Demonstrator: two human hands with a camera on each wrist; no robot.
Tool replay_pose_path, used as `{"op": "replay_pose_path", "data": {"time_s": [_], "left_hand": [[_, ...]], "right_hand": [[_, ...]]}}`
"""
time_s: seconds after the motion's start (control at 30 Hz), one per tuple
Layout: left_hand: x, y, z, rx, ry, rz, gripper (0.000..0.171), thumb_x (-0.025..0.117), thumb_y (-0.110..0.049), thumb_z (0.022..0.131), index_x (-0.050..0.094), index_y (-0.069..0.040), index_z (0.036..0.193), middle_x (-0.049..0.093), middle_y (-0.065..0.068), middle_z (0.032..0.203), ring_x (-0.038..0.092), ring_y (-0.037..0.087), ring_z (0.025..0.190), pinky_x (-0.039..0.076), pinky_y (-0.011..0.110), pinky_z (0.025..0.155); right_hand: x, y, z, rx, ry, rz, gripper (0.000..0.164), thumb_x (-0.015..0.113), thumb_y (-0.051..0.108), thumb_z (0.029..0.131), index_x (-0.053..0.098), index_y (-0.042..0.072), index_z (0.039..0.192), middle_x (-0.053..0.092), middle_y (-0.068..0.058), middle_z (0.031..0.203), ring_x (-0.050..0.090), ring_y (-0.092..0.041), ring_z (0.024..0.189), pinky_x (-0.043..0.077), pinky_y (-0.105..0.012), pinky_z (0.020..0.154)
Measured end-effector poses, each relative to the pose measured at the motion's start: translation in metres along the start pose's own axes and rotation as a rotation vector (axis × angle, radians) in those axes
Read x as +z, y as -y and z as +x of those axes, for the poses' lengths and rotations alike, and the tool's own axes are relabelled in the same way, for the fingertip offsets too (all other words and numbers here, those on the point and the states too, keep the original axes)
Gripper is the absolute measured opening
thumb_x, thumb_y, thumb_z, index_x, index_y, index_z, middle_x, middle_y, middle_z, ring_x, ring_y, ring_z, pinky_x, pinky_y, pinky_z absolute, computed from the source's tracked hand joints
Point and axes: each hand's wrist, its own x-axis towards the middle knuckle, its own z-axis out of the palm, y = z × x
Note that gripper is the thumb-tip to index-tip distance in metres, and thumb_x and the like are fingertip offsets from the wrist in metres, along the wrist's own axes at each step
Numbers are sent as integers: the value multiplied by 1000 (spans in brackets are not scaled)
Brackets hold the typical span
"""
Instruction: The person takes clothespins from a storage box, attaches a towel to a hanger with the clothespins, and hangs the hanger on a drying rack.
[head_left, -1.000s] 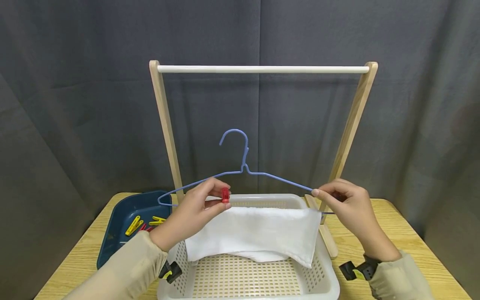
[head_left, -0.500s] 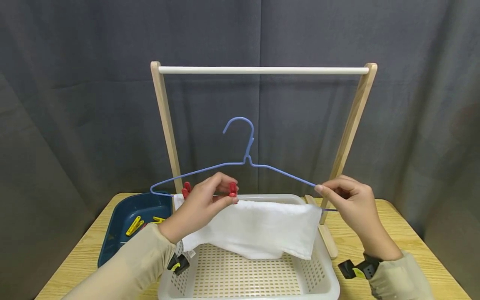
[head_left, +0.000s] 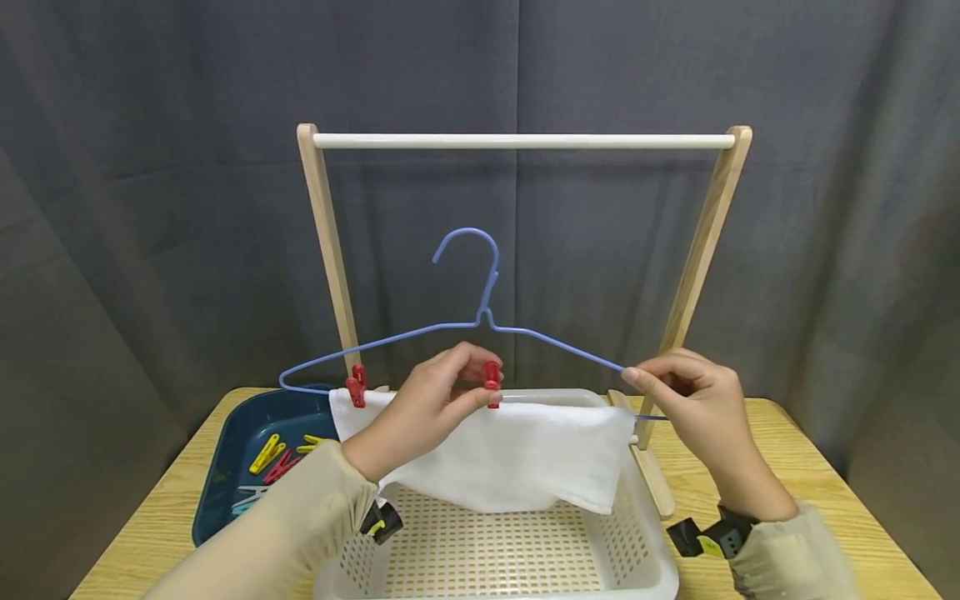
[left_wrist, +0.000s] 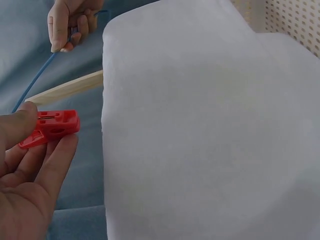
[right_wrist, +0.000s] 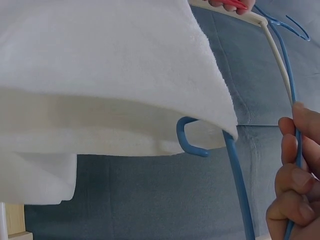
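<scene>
A blue wire hanger [head_left: 420, 333] is held up in front of the rack, with a white towel [head_left: 517, 454] folded over its lower bar. Near the towel's left end a red clothespin [head_left: 356, 387] clamps it to the bar. My left hand [head_left: 431, 400] pinches a second red clothespin [left_wrist: 55, 125] between thumb and fingers, just above the towel's top edge; in the left wrist view it stands apart from the cloth. My right hand [head_left: 693, 400] grips the hanger's right arm near its end. In the right wrist view the fingers [right_wrist: 292, 180] curl round the blue wire.
Behind the hanger stands a wooden rack with a white rail [head_left: 525, 141]. A white perforated basket [head_left: 663, 575] sits below the towel. At the left, a dark blue tray [head_left: 217, 500] holds several clothespins in yellow, red and pale blue. Grey curtains hang at the back.
The hanger and towel have risen and shifted left. My left hand, still pinching its clothespin, has moved right along the towel's top edge, uncovering the clamped one. My right hand keeps its grip.
</scene>
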Motion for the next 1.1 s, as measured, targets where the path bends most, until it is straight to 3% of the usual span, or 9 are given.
{"op": "replay_pose_path", "data": {"time_s": [0.43, 0.8, 1.1], "left_hand": [[15, -11, 12, 91, -18, -29, 27, 72, -5, 93, 60, -2, 117, 69, 5, 102, 68, 15, 96, 57, 23, 84], [31, -16, 19, 123, -6, -37, 19, 70, -2, 94, 62, -1, 111, 68, 6, 103, 70, 17, 96, 56, 21, 85], [39, -20, 22, 112, -16, -129, 13, 71, 2, 92, 64, 0, 103, 66, 7, 97, 69, 20, 95, 56, 20, 85]], "right_hand": [[4, 2, 1, -42, 31, 20, 13, 79, -5, 83, 77, 8, 82, 59, 5, 69, 40, -10, 54, 31, -27, 44], [8, 3, 2, -74, 19, 37, 14, 81, -7, 81, 77, 7, 81, 59, 5, 68, 39, -8, 54, 30, -25, 46], [10, 4, 2, -46, 3, 40, 15, 81, -8, 80, 77, 6, 80, 59, 4, 68, 39, -9, 54, 29, -26, 46]]}}
